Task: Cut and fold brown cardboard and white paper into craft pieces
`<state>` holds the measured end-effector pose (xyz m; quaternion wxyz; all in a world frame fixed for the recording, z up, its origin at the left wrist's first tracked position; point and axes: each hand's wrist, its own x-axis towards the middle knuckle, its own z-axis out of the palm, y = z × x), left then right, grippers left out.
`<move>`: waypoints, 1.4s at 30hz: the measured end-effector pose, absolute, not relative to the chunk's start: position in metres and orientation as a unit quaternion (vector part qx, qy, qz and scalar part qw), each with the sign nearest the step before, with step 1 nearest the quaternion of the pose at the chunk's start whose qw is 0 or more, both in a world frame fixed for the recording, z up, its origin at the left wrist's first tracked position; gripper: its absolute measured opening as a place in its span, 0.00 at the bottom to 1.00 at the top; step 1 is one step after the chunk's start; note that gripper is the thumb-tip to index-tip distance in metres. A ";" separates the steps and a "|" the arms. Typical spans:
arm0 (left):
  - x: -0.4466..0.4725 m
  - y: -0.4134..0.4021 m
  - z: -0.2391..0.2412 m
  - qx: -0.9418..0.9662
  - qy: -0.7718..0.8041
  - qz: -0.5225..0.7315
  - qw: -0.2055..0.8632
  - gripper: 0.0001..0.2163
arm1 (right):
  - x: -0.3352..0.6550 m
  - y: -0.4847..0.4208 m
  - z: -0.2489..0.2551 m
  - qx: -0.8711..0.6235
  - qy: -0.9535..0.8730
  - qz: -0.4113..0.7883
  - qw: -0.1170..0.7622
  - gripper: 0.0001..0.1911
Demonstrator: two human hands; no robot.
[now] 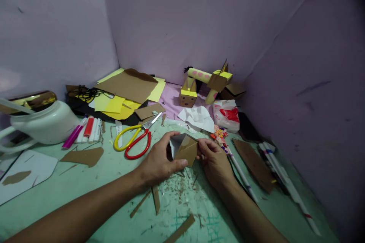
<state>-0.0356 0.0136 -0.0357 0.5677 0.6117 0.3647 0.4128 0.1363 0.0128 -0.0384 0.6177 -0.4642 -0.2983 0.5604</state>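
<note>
Both of my hands hold a small folded piece of brown cardboard point(186, 149) with a pale inner side, just above the green table point(85, 193). My left hand point(159, 161) pinches its left edge between thumb and fingers. My right hand point(215, 159) grips its right edge with curled fingers. Yellow and red handled scissors point(136, 138) lie on the table just left of my left hand. Thin brown cardboard strips point(155, 199) and tiny scraps lie below my hands.
Brown and yellow paper sheets point(128, 87) are stacked at the back left. A white jug point(42, 121) and markers point(85, 129) sit at left. Small cardboard figures point(188, 97) and a tube figure point(211, 79) stand at the back. Crumpled white paper point(198, 117), a packet point(226, 114) and pens point(285, 182) lie to the right.
</note>
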 end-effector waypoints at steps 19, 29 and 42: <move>-0.034 0.012 -0.035 0.566 0.354 0.427 0.609 0.33 | 0.136 0.009 -0.039 -0.449 -0.319 0.576 0.603 0.15; -0.033 0.005 -0.021 0.605 0.318 0.384 0.621 0.40 | 0.141 0.014 -0.038 -0.442 -0.257 0.622 0.593 0.14; -0.036 0.002 -0.018 0.674 0.397 0.410 0.469 0.17 | 0.150 0.008 -0.027 -0.420 -0.242 0.718 0.499 0.09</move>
